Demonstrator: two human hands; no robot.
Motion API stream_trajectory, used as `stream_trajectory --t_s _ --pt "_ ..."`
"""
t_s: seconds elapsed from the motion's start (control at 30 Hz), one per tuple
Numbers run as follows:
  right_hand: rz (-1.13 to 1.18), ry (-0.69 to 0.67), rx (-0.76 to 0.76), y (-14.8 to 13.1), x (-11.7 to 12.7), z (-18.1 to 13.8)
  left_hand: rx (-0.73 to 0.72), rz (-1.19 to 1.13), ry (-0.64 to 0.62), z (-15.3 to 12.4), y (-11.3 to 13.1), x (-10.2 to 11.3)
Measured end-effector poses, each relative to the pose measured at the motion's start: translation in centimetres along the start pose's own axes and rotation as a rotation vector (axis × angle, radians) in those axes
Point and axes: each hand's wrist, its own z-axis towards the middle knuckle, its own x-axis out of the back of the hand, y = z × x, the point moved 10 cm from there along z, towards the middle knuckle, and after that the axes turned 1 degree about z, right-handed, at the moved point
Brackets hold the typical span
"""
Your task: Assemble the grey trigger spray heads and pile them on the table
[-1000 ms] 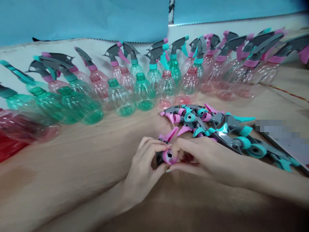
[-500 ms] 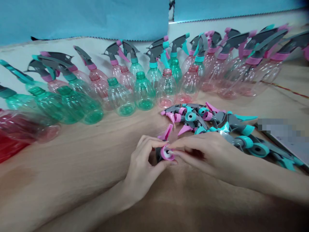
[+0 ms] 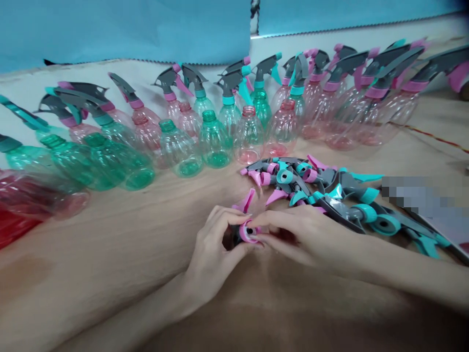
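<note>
My left hand point(image 3: 210, 252) is closed around a grey and pink trigger spray head point(image 3: 243, 233). The pink screw collar faces right and towards me, with its white inside and a dark central hole showing. Its pink trigger point(image 3: 249, 199) sticks up past my fingers. My right hand point(image 3: 306, 232) has its thumb and forefinger closed on the collar's open end. Part of the grey body is hidden behind my left fingers. Just beyond my right hand lies a pile of loose spray heads point(image 3: 284, 177), grey with pink or turquoise parts.
Open-necked clear green bottles point(image 3: 215, 142) and pink bottles point(image 3: 249, 137) stand across the table point(image 3: 142, 230). Behind them, several bottles carry spray heads point(image 3: 229, 88). A red plastic item point(image 3: 14, 227) lies at left, and a flat pixelated object point(image 3: 428, 205) at right.
My right fingertips have shifted from the middle of the collar's opening to its edge, so the dark hole shows more clearly. The left hand still grips the spray head. The view has shifted slightly.
</note>
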Motion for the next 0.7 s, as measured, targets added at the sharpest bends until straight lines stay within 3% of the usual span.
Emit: stream_trajectory --t_s 0.4,0.6,0.7 --pt "-0.082 -0.053 0.038 -0.6 -0.5 0.0 0.011 -0.007 -0.060 0.2 0.3 -0.6" --pt "-0.245 0.021 0.180 -1.7 -0.1 -0.4 0.003 0.027 -0.088 0.2 0.3 -0.9" --pt "-0.275 -0.034 0.200 -1.7 -0.3 -0.3 0.015 0.030 -0.120 0.2 0.2 -1.2"
